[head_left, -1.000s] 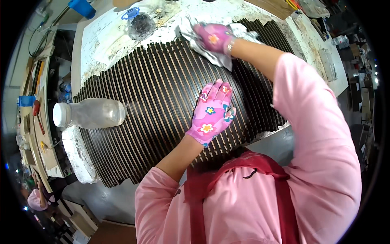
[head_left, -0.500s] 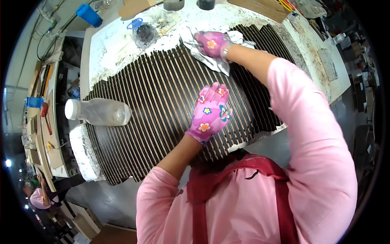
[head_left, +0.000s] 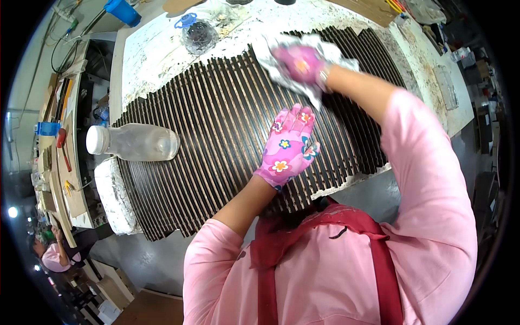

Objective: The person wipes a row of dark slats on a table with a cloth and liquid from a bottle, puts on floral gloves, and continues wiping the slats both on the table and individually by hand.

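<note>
Long narrow dark strips with pale edges (head_left: 216,130) lie side by side in a wide row before me. My left hand (head_left: 287,146), in a pink flowered glove, rests flat on them with its fingers stretched out. Farther off and to the right, my right hand (head_left: 301,66), gloved alike and smeared by motion, holds a crumpled white cloth (head_left: 331,51) against the far part of the strips. How its fingers grip the cloth is partly hidden. A clear bottle with a white cap (head_left: 145,142) lies on its side across the strips' left end.
A white block (head_left: 115,197) supports the left end. On the white table (head_left: 154,59) stand a clear container (head_left: 199,37) and a blue cup (head_left: 122,12). Cardboard (head_left: 365,10) lies at the back right. A side bench holds a red-handled tool (head_left: 61,138); another person (head_left: 54,254) is beyond.
My right hand and the cloth have moved to the right and slightly nearer. My left hand stays flat on about the same strips. The whole view has shifted a little.
</note>
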A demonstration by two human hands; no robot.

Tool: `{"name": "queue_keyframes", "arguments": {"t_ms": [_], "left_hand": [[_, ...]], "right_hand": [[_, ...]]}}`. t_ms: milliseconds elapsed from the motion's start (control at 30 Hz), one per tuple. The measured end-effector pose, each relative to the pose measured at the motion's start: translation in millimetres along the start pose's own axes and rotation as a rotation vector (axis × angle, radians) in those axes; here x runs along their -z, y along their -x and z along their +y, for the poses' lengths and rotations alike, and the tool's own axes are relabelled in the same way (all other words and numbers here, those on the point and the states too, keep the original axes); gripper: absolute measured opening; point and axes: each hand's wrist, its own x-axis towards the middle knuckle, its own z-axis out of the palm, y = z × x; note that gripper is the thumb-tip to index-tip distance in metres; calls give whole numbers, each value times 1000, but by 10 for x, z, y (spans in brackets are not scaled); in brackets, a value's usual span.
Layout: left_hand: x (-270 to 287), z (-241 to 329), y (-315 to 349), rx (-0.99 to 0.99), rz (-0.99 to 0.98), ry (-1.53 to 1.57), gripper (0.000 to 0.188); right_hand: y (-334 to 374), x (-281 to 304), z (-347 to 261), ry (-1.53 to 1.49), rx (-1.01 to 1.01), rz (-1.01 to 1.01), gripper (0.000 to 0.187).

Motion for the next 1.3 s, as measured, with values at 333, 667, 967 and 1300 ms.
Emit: {"name": "queue_keyframes", "arguments": {"t_ms": [333, 667, 967, 1300], "left_hand": [[144, 23, -50, 94, -161, 32, 61], [77, 13, -21, 11, 15, -12, 57], [823, -61, 1035, 652, 507, 505, 21], [1328, -1738, 1604, 589, 825, 579, 88]], "right_hand": [[624, 180, -198, 321, 360, -285, 31], [344, 375, -438, 189, 76, -469, 32], [1112, 1150, 487, -773, -205, -624, 49], [1552, -421, 437, -2272, -176, -297, 44]]}}
